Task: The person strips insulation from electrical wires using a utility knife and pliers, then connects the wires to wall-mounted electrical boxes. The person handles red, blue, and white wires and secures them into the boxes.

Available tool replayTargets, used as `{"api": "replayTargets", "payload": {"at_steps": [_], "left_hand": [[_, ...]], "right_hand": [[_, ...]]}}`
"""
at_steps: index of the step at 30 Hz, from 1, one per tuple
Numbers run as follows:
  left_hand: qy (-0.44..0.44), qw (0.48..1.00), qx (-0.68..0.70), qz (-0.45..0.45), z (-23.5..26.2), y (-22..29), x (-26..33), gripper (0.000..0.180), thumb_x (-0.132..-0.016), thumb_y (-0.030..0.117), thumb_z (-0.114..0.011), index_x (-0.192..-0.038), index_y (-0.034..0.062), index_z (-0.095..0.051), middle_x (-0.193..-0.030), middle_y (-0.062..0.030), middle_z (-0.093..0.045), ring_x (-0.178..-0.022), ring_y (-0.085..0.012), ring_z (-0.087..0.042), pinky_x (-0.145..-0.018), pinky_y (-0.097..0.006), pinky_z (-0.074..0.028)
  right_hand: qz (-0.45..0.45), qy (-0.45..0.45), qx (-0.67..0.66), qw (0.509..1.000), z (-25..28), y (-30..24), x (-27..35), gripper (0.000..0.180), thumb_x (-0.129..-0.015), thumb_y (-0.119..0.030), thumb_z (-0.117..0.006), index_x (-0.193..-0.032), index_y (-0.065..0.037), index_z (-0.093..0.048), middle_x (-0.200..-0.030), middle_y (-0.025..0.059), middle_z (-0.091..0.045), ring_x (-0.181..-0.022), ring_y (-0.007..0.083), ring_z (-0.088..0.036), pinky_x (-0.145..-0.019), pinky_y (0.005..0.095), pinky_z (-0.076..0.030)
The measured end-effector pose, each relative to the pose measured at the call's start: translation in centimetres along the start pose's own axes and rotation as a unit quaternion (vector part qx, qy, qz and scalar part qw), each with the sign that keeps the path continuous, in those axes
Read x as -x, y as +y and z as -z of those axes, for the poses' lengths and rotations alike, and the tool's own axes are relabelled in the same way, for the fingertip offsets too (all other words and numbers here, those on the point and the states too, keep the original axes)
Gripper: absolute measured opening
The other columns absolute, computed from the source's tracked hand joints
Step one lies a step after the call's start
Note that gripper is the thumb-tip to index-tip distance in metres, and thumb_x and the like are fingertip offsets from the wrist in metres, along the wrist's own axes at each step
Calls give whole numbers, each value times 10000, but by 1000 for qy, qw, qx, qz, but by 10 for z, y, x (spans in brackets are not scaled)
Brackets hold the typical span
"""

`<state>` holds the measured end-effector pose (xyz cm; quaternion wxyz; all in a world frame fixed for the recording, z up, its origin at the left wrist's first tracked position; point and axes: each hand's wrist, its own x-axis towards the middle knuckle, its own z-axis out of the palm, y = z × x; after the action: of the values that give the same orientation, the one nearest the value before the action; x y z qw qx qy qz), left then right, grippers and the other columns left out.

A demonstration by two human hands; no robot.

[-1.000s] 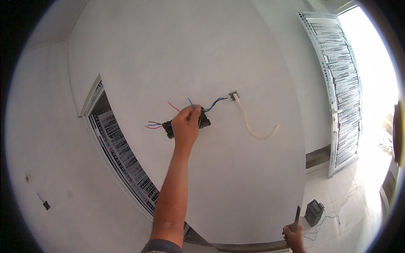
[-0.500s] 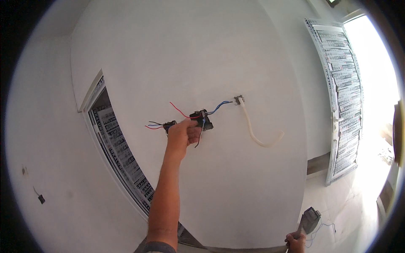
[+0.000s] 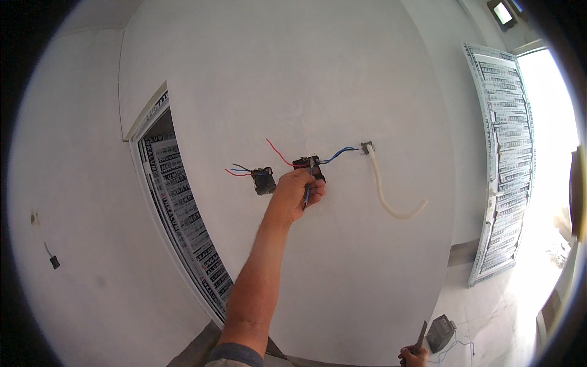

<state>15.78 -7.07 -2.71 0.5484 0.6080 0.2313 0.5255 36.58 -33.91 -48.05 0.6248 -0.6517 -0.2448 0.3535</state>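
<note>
On the white wall, my left hand (image 3: 299, 191) is at a black recessed wall box (image 3: 318, 174), its fingers curled around hanging wires. A red wire (image 3: 278, 151) sticks out of that box to the upper left, and blue wires (image 3: 338, 154) stretch to the right. Left of the hand is a second black wall box (image 3: 264, 181), with red, blue and black wires (image 3: 241, 170) poking out. Low at the right, my right hand (image 3: 414, 356) grips a flat-bladed tool (image 3: 421, 336), seen nearly edge-on; its exact kind is unclear.
A cream flexible conduit (image 3: 380, 192) hangs from a small wall opening (image 3: 367, 147). A taped window frame (image 3: 177, 189) is at left, a film-covered door (image 3: 502, 159) at right. A lamp-like grey box (image 3: 440, 333) with a blue cord sits on the floor. Another black box (image 3: 54, 262) hangs far left.
The view has shifted, and my left hand has moved off the left box, which now shows fully. My right hand has lowered the tool, turning its blade edge-on and uncovering the grey box behind.
</note>
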Motion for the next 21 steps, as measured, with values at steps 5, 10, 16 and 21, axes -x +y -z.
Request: {"api": "replayTargets", "payload": {"at_steps": [5,10,16,21], "left_hand": [[-72,940,333,32,12,-24,-15,144,-1014,143,-568,-885,90,-530,-688,13,-563,-493,-57,-481,-398,-220,-348],[16,923,384,-16,-17,-32,-11,144,-1016,132,-556,-877,107,-525,-634,58,-509,-469,-50,-437,-390,-212,-323],[38,904,426,-19,-27,-33,-12,145,-1009,120,-566,-869,125,-525,-646,62,-490,-490,-46,-409,-421,-222,-298],[65,908,412,-30,-22,-34,-24,140,-1015,127,-560,-878,109,-539,-654,58,-496,-519,-36,-439,-433,-207,-320]], "right_hand": [[1,1,8,1000,1,-4,2,163,-913,-191,-703,-925,-29,-708,-710,38,-665,-538,99,-568,-465,271,-446],[8,8,-1,1000,5,-4,4,158,-911,-177,-701,-928,-20,-709,-705,41,-667,-535,103,-571,-465,274,-454],[20,10,0,1000,18,-8,11,159,-909,-165,-703,-936,-9,-711,-706,52,-677,-537,105,-578,-463,272,-457],[33,2,-24,999,20,-8,10,169,-912,-168,-701,-943,-2,-716,-700,53,-674,-529,107,-574,-463,270,-457]]}}
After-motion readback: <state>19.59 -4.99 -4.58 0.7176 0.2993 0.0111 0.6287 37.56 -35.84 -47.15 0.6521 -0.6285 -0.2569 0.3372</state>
